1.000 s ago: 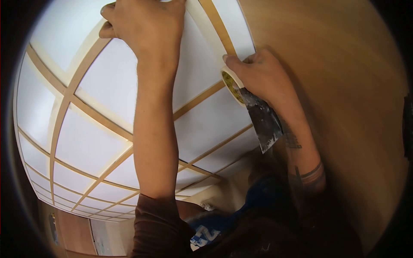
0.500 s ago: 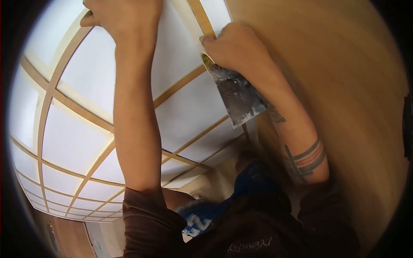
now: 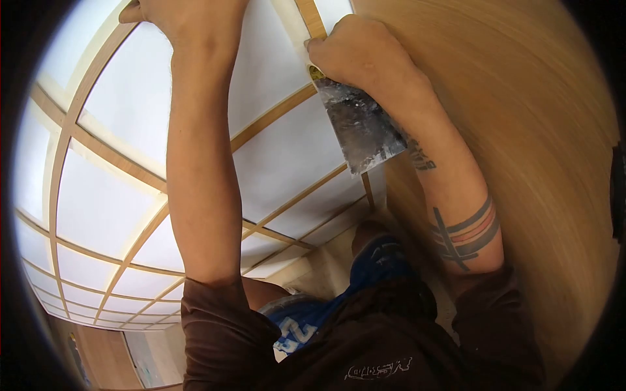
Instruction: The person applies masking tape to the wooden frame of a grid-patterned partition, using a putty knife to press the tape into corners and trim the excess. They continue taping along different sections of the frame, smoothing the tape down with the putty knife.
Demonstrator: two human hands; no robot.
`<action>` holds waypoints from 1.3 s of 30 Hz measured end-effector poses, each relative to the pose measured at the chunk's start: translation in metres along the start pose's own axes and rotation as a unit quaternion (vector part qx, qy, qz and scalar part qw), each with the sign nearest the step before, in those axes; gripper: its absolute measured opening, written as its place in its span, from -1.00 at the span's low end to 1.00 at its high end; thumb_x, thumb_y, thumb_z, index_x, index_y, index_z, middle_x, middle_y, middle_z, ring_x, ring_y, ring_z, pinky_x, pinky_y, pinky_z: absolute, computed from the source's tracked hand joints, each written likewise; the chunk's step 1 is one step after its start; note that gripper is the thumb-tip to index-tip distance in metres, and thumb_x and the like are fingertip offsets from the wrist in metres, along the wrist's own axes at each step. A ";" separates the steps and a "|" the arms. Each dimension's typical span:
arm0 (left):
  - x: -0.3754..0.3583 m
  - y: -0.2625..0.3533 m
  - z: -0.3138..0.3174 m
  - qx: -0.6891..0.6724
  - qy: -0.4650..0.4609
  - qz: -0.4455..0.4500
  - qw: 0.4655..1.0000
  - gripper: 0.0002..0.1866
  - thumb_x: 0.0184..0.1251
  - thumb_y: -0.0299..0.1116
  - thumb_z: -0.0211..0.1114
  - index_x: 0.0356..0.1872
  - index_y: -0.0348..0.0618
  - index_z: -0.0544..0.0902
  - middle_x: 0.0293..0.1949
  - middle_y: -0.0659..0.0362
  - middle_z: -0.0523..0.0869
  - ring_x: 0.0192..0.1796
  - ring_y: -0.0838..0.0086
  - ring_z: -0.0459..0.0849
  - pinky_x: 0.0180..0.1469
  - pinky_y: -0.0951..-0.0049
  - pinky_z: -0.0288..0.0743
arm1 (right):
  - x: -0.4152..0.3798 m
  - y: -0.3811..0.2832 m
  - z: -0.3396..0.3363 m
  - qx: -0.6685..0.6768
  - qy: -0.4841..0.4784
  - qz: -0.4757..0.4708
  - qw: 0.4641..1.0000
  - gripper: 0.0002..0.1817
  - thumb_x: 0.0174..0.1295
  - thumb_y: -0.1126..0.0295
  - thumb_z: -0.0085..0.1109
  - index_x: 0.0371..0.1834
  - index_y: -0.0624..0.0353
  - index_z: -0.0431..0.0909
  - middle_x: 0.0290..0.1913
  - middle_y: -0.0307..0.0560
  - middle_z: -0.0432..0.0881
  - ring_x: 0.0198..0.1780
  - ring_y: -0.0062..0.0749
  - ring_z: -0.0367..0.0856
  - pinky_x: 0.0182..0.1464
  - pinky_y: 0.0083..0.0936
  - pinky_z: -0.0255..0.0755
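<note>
My right hand (image 3: 365,52) is closed around a putty knife (image 3: 362,127). The broad, stained metal blade points down toward my body, and a bit of yellow shows where it enters my fist. That hand is close to a wooden strip (image 3: 312,18) of the white-panelled lattice (image 3: 264,124), beside the wood-grain surface. At the top left, my left hand (image 3: 189,19) is by another lattice strip (image 3: 98,68). Its thumb side appears bent in, but the top edge cuts off most of the fingers. Anything between them is hidden.
A wood-grain surface (image 3: 508,130) rises along the right, meeting the lattice at a corner. The lattice runs down and left in a grid of white panels. My legs in blue shorts (image 3: 378,267) are below. Wood-toned boards (image 3: 107,358) show at lower left.
Both hands have shifted slightly upward in view, the left one further out of frame. The putty knife has moved up with my right hand, still gripped. The lattice also appears slightly shifted.
</note>
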State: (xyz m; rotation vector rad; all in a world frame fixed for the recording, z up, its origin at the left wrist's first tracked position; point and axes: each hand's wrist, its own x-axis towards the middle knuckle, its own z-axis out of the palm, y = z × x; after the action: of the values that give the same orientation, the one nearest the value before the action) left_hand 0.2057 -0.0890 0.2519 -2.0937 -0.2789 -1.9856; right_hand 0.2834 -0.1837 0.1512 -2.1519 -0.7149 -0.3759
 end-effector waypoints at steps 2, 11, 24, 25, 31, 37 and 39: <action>0.000 0.000 -0.001 -0.005 -0.003 -0.002 1.000 -0.62 0.14 -0.25 0.75 -0.03 -0.14 0.91 -0.06 0.09 0.92 0.19 0.14 0.68 0.34 -0.11 0.36 | 0.000 0.000 0.001 -0.021 0.003 -0.023 1.000 -0.62 0.30 0.22 0.19 -0.26 0.39 0.80 -0.18 0.42 0.80 -0.12 0.39 0.78 0.07 0.04 0.66; 0.018 -0.005 0.010 0.057 -0.061 -0.051 0.995 -0.62 0.14 -0.27 0.75 -0.04 -0.19 0.91 -0.15 0.03 0.89 0.15 0.11 0.66 0.33 -0.13 0.34 | -0.004 -0.016 -0.017 0.019 -0.034 0.057 0.998 -0.61 0.07 0.33 0.26 -0.10 0.31 0.87 -0.03 0.36 0.85 0.09 0.30 0.81 0.22 -0.03 0.67; -0.036 -0.037 0.020 0.019 -0.036 0.224 0.974 -0.58 0.21 -0.35 0.61 0.13 0.06 0.81 0.54 -0.05 0.45 0.56 -0.19 0.29 0.56 -0.27 0.04 | -0.014 -0.014 -0.022 0.046 -0.036 0.074 0.996 -0.50 0.26 0.10 0.18 -0.13 0.38 0.85 -0.15 0.32 0.85 -0.01 0.30 0.81 0.18 0.06 0.65; -0.035 -0.037 0.020 0.019 -0.035 0.226 0.973 -0.58 0.21 -0.35 0.61 0.13 0.06 0.81 0.54 -0.05 0.45 0.56 -0.19 0.29 0.56 -0.27 0.04 | -0.015 -0.014 -0.024 0.058 -0.053 0.072 0.994 -0.50 0.27 0.10 0.18 -0.13 0.39 0.85 -0.16 0.35 0.85 -0.01 0.30 0.82 0.18 0.07 0.65; -0.022 -0.046 0.011 0.083 -0.063 0.240 0.965 -0.49 0.16 -0.18 0.68 0.18 0.08 0.81 0.67 -0.11 0.28 0.63 -0.23 0.19 0.61 -0.29 -0.01 | -0.017 -0.011 -0.016 0.057 -0.014 0.059 0.996 -0.50 0.31 0.11 0.18 -0.24 0.46 0.82 -0.25 0.39 0.83 -0.09 0.34 0.82 0.16 0.08 0.65; -0.018 -0.047 0.004 0.077 -0.078 0.237 0.965 -0.34 0.18 -0.09 0.66 0.37 0.13 0.77 0.76 -0.15 0.14 0.65 -0.24 0.15 0.66 -0.28 -0.06 | -0.033 -0.013 -0.026 0.098 -0.031 0.072 0.992 -0.57 0.37 0.19 0.21 -0.13 0.41 0.85 -0.10 0.48 0.82 0.04 0.43 0.82 0.22 0.09 0.66; -0.019 -0.047 0.002 0.086 -0.094 0.238 0.963 -0.27 0.13 -0.04 0.67 0.41 0.14 0.74 0.77 -0.17 0.12 0.67 -0.25 0.13 0.68 -0.28 -0.10 | -0.033 -0.016 -0.027 0.090 -0.029 0.086 0.992 -0.57 0.38 0.18 0.20 -0.14 0.41 0.85 -0.12 0.47 0.83 0.04 0.41 0.82 0.22 0.08 0.67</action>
State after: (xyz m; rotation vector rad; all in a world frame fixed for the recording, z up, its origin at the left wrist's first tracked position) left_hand 0.1920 -0.0433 0.2346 -2.0041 0.0230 -1.4388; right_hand 0.2468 -0.2087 0.1614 -2.0404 -0.5671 -0.1517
